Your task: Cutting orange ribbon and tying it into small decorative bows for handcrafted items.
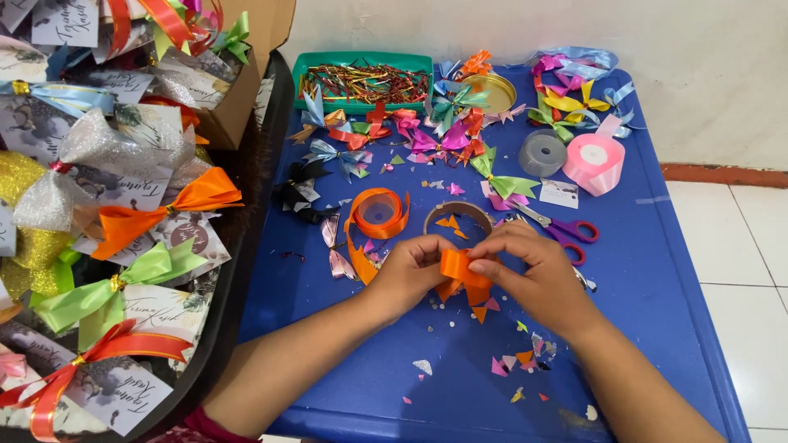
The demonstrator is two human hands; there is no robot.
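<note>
Both hands meet near the middle of the blue tabletop [657,271], a little toward its near edge. The left hand [408,275] and the right hand [533,275] hold 1 folded piece of orange ribbon [462,271] between them; the fingers [492,264] of the right hand pinch its top, and the left hand closes on its left side. It seems the ribbon is folded into loops, but the hands cover part of it.

To do this fold well, I think the pinch should stay on the centre of the loops, so that both sides come out equal, and the ribbon should be kept a little above the tabletop, away from the small cut scraps [513,363]. The orange ribbon roll [378,212] lies just behind the left hand, and the scissors [566,231] lie just behind the right hand, both near enough to reach
</note>
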